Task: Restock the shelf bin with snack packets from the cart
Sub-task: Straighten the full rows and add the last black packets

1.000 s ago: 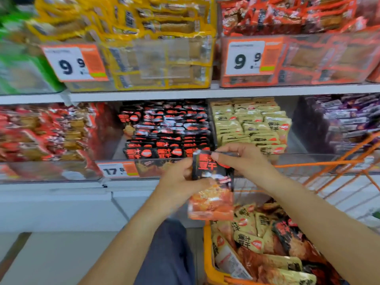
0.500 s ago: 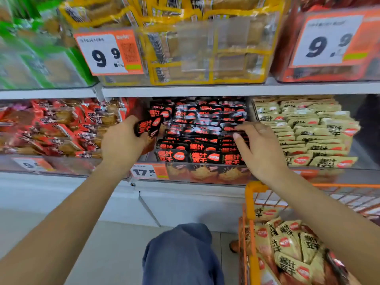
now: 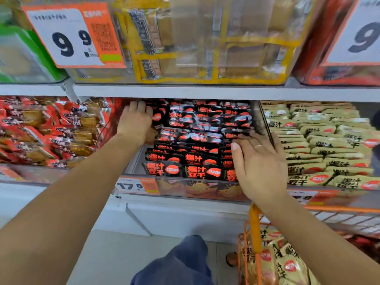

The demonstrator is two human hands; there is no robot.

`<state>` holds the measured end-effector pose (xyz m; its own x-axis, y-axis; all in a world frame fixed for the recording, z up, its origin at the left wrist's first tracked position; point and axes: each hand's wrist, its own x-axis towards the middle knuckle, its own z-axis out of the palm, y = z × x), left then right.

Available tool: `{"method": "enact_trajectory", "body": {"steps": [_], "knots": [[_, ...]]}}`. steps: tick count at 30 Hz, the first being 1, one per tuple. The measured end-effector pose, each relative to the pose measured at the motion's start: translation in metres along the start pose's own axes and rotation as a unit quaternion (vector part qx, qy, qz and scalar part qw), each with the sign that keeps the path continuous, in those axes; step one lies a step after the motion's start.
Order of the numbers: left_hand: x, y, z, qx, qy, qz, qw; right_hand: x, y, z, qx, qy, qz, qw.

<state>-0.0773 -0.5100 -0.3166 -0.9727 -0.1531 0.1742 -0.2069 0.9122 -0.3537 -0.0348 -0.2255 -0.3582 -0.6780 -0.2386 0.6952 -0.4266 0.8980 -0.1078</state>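
hands (image 3: 134, 122): 2 | price tags (image 3: 70, 38): 3 | cart (image 3: 256, 233): 1

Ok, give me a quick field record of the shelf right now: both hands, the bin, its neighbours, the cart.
left hand: reaching to the back left of the bin, fingers over black packets; grip unclear
right hand: flat, fingers straight, pressing the right-side rows
bin: clear front, rows of black packets
left neighbour: red packets
right neighbour: tan packets
cart: orange frame, tan packets inside
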Motion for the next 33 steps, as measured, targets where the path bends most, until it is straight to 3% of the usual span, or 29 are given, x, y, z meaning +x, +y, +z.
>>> {"method": "enact_trajectory", "body": {"steps": [4,12,21,25,28,33], "knots": [[0.009,-0.004,-0.003,0.054,0.034,-0.005,0.998,0.0,0.001,0.001,-0.001,0.005,-0.002,1.0],[0.004,0.001,0.004,-0.092,-0.013,0.016,0.996,-0.001,0.001,0.001,0.0,0.022,-0.006,1.0],[0.004,-0.007,0.015,-0.185,0.02,0.033,0.982,-0.001,0.0,0.002,-0.005,0.029,-0.009,1.0],[0.005,-0.006,0.015,-0.22,-0.044,0.029,0.974,-0.001,0.0,0.001,-0.004,0.026,-0.008,1.0],[-0.003,-0.008,0.004,-0.307,-0.049,-0.017,0.95,-0.001,0.001,0.0,0.01,0.016,-0.011,1.0],[-0.055,-0.001,-0.026,-0.478,0.125,-0.087,0.865,-0.003,0.009,-0.027,0.169,-0.036,-0.013,0.985]]}}
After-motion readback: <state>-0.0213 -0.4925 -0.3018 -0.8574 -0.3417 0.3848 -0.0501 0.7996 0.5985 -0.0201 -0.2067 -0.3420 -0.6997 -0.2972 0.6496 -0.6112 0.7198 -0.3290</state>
